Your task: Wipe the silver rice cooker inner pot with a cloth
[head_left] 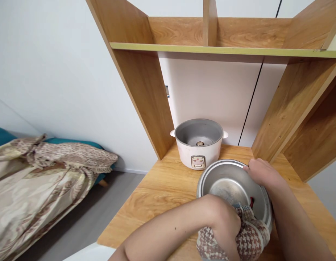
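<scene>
A silver metal inner pot (235, 173) is tilted over the wooden desk, its open mouth facing up and toward me. My right hand (261, 174) is closed over the pot's far right rim. With a checked cloth (251, 237) bunched in it, my left hand (227, 224) bends down at the pot's near side; the cloth lies partly inside the pot and partly over its near rim. The left fingertips are hidden. Just behind the pot stands a white rice cooker body (199, 152), lidless, with its heating base showing inside.
The wooden desk (146, 194) carries upright side panels and a shelf (224, 50) above the cooker. A white wall (206, 94) is behind. To the left, a bed or couch with a patterned cover (48, 192) stands on the grey floor (127, 179).
</scene>
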`<state>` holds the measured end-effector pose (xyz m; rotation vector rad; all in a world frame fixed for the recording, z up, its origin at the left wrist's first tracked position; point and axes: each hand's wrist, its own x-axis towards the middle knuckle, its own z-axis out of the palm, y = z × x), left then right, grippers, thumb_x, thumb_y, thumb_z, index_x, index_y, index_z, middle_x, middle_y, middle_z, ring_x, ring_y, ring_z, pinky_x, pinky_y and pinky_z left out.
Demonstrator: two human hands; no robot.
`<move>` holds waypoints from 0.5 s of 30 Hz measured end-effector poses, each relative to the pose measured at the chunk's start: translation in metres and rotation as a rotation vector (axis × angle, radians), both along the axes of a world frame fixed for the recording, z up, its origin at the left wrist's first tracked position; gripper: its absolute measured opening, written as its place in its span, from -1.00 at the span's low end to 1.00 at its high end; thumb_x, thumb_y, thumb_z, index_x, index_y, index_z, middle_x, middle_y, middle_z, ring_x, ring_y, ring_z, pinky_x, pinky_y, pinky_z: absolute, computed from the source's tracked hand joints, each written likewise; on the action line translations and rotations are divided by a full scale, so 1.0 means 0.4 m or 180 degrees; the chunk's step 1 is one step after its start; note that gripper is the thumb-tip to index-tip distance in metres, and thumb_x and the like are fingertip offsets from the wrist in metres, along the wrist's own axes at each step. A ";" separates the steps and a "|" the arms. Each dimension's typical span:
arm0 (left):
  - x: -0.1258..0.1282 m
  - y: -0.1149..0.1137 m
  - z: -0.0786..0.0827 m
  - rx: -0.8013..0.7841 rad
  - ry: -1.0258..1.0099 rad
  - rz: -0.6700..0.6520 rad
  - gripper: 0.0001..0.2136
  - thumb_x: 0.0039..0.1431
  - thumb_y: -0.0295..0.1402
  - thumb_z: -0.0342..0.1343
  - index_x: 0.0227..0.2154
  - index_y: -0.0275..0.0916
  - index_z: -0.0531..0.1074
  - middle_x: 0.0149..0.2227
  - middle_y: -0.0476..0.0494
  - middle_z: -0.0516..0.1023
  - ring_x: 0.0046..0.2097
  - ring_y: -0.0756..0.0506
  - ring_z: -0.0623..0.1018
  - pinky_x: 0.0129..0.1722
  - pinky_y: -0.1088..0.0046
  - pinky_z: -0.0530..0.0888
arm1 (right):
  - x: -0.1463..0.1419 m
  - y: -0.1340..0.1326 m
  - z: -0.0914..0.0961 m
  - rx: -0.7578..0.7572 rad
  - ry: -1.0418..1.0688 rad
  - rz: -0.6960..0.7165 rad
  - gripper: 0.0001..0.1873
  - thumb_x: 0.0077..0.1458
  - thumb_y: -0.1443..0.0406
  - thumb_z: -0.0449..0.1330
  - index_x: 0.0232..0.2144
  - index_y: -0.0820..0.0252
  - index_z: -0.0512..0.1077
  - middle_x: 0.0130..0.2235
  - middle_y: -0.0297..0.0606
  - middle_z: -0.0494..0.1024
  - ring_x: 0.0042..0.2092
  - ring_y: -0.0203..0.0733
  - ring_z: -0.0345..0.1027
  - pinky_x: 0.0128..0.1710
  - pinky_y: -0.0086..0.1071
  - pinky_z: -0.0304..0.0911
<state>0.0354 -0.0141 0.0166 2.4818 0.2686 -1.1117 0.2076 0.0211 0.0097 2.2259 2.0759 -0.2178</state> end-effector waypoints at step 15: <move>-0.005 0.001 0.008 0.0152 -0.0211 0.0064 -0.36 -0.07 0.04 0.23 -0.05 -0.41 0.61 -0.25 -0.35 0.70 -0.27 -0.27 0.65 -0.22 0.26 0.51 | -0.057 0.018 -0.019 -0.0061 -0.0123 0.0231 -0.56 0.41 0.18 -0.09 0.02 0.29 0.48 -0.07 0.11 0.63 0.00 0.04 0.52 -0.10 -0.27 0.25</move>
